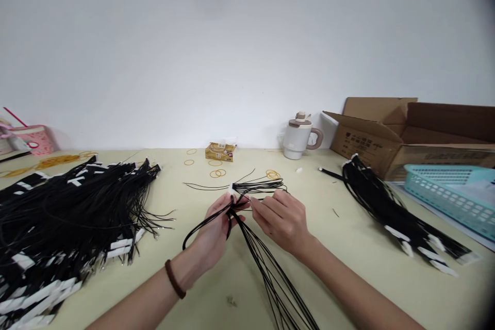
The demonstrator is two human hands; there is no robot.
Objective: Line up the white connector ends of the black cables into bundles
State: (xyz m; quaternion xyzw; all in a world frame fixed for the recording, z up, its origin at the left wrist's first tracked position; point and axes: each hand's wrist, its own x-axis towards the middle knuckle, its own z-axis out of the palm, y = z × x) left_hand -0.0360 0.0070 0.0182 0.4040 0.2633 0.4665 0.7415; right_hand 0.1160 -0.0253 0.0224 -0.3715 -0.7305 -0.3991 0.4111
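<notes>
Over the middle of the table, my left hand (214, 232) is closed around a bundle of black wires (260, 252). Its long strands hang toward me past the table's front, and one loop bends over my left wrist. A white connector (232, 188) shows just above my left fingertips. My right hand (284, 220) is pinched close beside it, at the wire ends; a small pale tip shows at its fingertips, too small to name surely. Beyond both hands, a short row of black wires (259, 185) spreads to the right from the white connector.
A big pile of black wires with white tags (77, 206) covers the left side. Another wire bundle (379, 201) lies right, before a cardboard box (363, 144) and a teal basket (444, 193). Rubber bands (217, 173), a small yellow box (219, 151) and a white mug (297, 139) stand behind.
</notes>
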